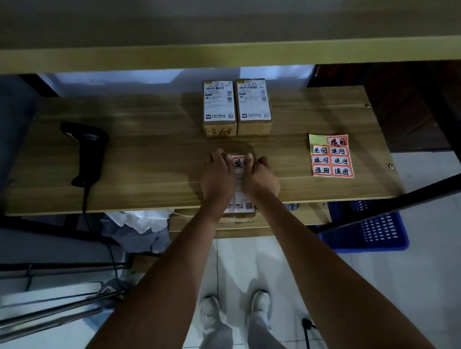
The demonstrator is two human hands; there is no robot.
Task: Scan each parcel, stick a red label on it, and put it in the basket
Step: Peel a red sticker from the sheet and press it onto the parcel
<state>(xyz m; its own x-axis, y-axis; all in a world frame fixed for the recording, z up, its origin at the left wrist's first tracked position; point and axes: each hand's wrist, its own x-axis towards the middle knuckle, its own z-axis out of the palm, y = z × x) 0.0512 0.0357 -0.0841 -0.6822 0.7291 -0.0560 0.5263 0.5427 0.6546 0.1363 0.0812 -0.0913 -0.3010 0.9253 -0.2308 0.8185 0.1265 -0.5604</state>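
Both hands [240,179] flat on labelled parcel [239,201].

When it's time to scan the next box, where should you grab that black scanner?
Probably by its long handle, reaching in from the left side with the left hand. The scanner lies flat on the table, head pointing away and handle running toward the near edge, so fingers can wrap the handle from above. Its cable trails off the near edge.

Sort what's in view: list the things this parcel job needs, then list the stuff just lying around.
Job:
parcel under both hands
red label being pressed on it
two waiting parcels
label sheet
scanner
blue basket

Lying about:
crumpled plastic under the table
metal poles on the floor
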